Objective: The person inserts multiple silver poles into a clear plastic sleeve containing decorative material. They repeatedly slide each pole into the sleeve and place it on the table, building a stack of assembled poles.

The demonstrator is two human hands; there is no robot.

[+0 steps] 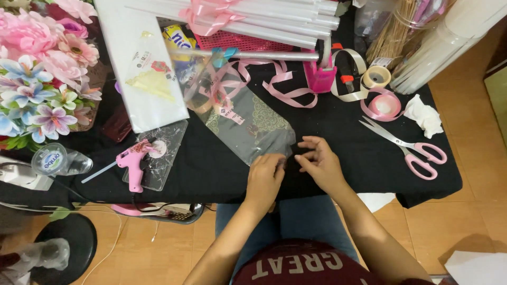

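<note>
My left hand (265, 178) and my right hand (319, 161) meet at the near end of a clear cellophane bag (244, 124) with a green lace print, lying slantwise on the black tablecloth (348, 158). Both hands pinch the bag's near edge, fingers curled close together. The bag holds small items tied with pink ribbon (227, 84) at its far end. What lies between my fingertips is too small to make out.
Pink-handled scissors (409, 148) lie to the right, beside a pink ribbon roll (383, 105) and a tape roll (376, 77). A pink glue gun (133, 161) rests at left on a clear sheet. Artificial flowers (39, 68) fill the far left. White tubes (264, 18) lie along the back.
</note>
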